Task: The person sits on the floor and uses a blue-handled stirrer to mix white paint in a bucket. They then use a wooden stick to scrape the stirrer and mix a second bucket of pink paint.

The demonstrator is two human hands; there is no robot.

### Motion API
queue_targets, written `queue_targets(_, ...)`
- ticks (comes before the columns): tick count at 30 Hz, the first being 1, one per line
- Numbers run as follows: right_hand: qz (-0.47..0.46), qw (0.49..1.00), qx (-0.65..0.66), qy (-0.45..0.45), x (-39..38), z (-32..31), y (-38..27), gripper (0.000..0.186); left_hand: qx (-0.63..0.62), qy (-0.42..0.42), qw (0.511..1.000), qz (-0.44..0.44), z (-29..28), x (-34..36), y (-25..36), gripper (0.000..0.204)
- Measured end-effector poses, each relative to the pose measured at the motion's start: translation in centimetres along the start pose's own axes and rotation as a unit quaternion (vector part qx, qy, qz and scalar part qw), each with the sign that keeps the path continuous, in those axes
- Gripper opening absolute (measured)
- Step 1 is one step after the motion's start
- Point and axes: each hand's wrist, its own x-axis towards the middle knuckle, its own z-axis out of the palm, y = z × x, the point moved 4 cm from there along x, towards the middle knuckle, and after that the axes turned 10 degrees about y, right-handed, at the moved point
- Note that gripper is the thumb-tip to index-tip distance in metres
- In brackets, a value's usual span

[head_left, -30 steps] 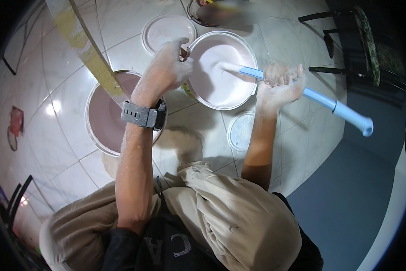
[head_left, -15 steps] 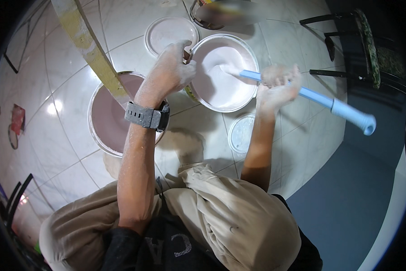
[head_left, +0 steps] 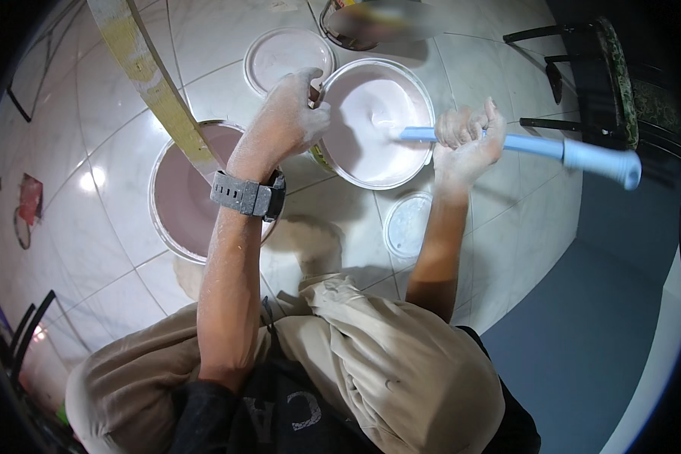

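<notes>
Looks down from the head, wide and near, with lap (head_left: 310, 340) at six o'clock, bucket (head_left: 376, 186) around twelve.

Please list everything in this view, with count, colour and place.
Right bucket: 1, white, top centre
Mixture: 1, pinkish-white, in right bucket
Left bucket: 1, pinkish inside, left
Stick: 1, light blue, dipped in mixture
Board: 1, yellow-white, upper left
Large lid: 1, pinkish-white, floor, top
Small lid: 1, whitish, floor, centre
Container: 1, dark, partly blurred, top
Red item: 1, red, far left
Bars: several, black, lower left
Chair: 1, mostly black, upper right
Floor: 1, white-tiled, throughout
Plain surface: 1, blue-grey, lower right
Watch: 1, grey, centre left
Trousers: 1 pair, beige, bottom
Shirt: 1, black, bottom
Left hand: 1, whitened, by right bucket's rim
Right hand: 1, whitened, around stick
</notes>
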Motion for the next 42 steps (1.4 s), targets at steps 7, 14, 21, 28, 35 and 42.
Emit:
queue_targets(7, -0.014, 0.999, 0.022, 0.032, -0.7, 0.2, 0.4, 0.047, -0.004, -0.011, 1.0, -0.008, 0.2, 0.2, 0.0, 0.051)
queue_targets(14, -0.043, 0.997, -0.047, -0.039, -2.5, 3.9, -0.2, 0.046, -0.006, -0.007, 1.0, -0.001, 0.3, 0.3, -0.7, 0.051)
queue_targets(21, -0.013, 1.0, -0.009, 0.013, -1.0, 1.9, 0.7, 0.041, -0.014, 0.0, 1.0, -0.008, 0.4, 0.2, -0.5, 0.05)
queue_targets(28, -0.04, 0.999, 0.01, 0.002, -1.3, 2.5, -0.8, 0.043, -0.018, -0.009, 1.0, -0.01, 0.3, 0.4, -0.7, 0.05)
queue_targets(35, -0.075, 0.986, -0.028, -0.148, -0.8, 5.6, -4.5, 0.046, -0.024, -0.008, 0.999, -0.02, 0.2, 0.3, -0.7, 0.05)
queue_targets(42, -0.129, 0.973, -0.156, -0.109, -2.9, 4.0, -3.9, 0.046, -0.022, 0.008, 1.0, -0.012, 0.3, 0.3, -1.2, 0.049)
